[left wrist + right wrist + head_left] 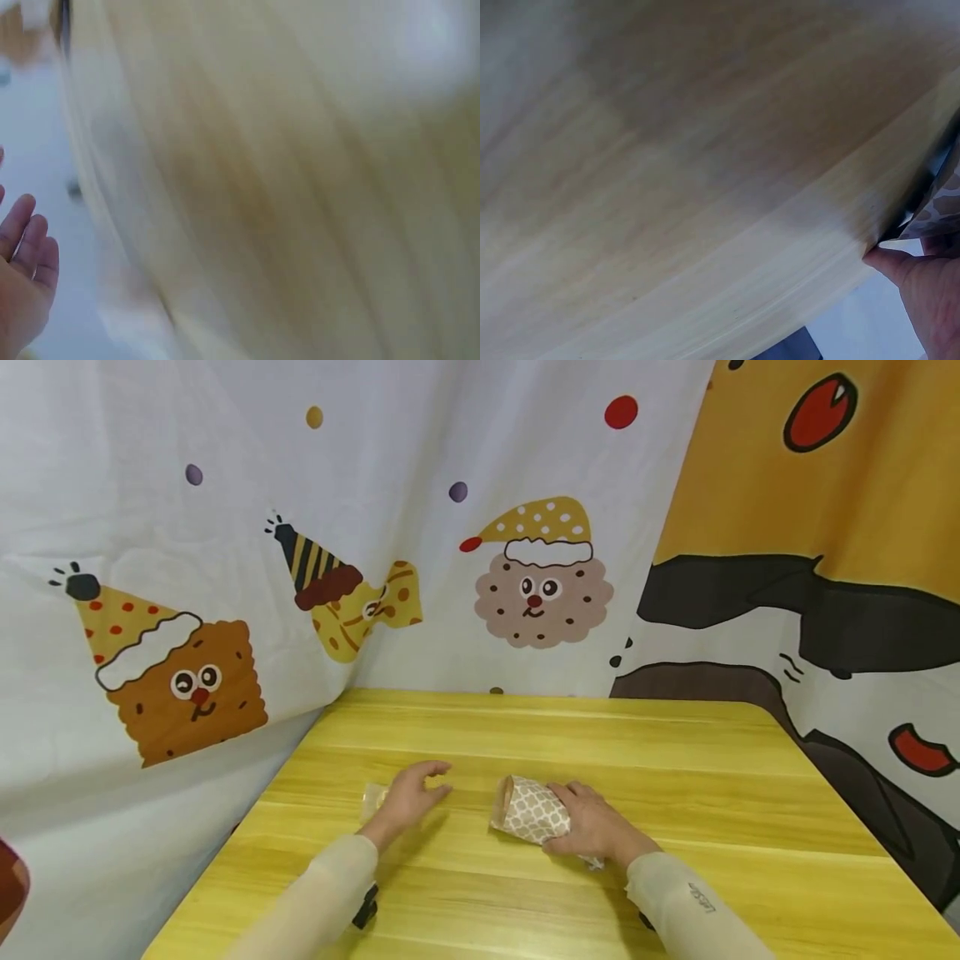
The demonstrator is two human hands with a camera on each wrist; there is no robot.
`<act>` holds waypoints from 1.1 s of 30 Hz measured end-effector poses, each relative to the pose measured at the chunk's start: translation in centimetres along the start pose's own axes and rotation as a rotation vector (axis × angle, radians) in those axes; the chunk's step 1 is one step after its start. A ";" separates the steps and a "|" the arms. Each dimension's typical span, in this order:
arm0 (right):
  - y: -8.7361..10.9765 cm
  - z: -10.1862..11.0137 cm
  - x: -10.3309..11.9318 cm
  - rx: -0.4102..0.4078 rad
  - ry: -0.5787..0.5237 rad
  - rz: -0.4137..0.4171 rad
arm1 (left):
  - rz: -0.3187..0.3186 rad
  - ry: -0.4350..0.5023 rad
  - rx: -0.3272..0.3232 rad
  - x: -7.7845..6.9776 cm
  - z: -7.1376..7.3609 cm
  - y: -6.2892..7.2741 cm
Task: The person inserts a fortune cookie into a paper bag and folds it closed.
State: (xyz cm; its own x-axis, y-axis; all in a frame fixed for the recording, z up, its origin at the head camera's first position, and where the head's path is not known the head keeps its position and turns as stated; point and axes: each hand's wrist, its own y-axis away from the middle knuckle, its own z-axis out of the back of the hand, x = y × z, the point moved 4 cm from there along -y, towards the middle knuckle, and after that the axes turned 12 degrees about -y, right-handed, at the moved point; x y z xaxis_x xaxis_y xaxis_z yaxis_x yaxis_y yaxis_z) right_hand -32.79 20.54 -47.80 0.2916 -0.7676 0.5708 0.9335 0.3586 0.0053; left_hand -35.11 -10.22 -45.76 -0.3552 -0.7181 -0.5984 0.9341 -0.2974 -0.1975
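Observation:
A patterned bag [536, 812], tan with a white lattice print, lies on its side over the table with its brown-lined mouth facing left. My right hand [592, 822] grips it from the right, thumb on the near side and fingers over the top. In the right wrist view the thumb of that hand [930, 292] is at the edge of the printed bag [945, 199]. My left hand [408, 797] hovers to the left of the bag, its fingers loosely bent and holding nothing. Beside its wrist sits a small clear-and-yellow item [372, 799], partly hidden by the hand.
A yellow wood-grain table [525, 727] spreads beneath both hands. Behind it and along the left hangs a white curtain [420, 460] printed with cartoon biscuits in party hats. A large orange-and-black print [862, 502] covers the right side.

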 end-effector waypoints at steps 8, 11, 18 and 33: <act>-0.1 0.1 0.0 0.007 0.021 0.003 | 0.017 -0.305 0.047 8.4 5.2 2.6; -0.1 0.2 0.0 0.006 0.031 0.005 | -0.007 -0.303 0.086 9.3 5.3 3.1; 0.0 0.0 0.0 0.013 0.018 -0.024 | -0.044 -0.238 0.104 6.2 3.3 2.1; 0.0 -0.4 -0.1 -0.013 0.029 0.003 | -0.323 -0.272 0.232 -5.9 -4.6 -2.2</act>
State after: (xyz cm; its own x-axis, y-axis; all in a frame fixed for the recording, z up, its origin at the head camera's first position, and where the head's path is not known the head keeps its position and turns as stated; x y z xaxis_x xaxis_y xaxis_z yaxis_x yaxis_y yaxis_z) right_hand -32.77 20.38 -48.14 0.3005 -0.7818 0.5464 0.9352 0.3541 -0.0077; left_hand -34.93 -2.37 -45.38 -0.6512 -0.6952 -0.3044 0.7528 -0.6427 -0.1427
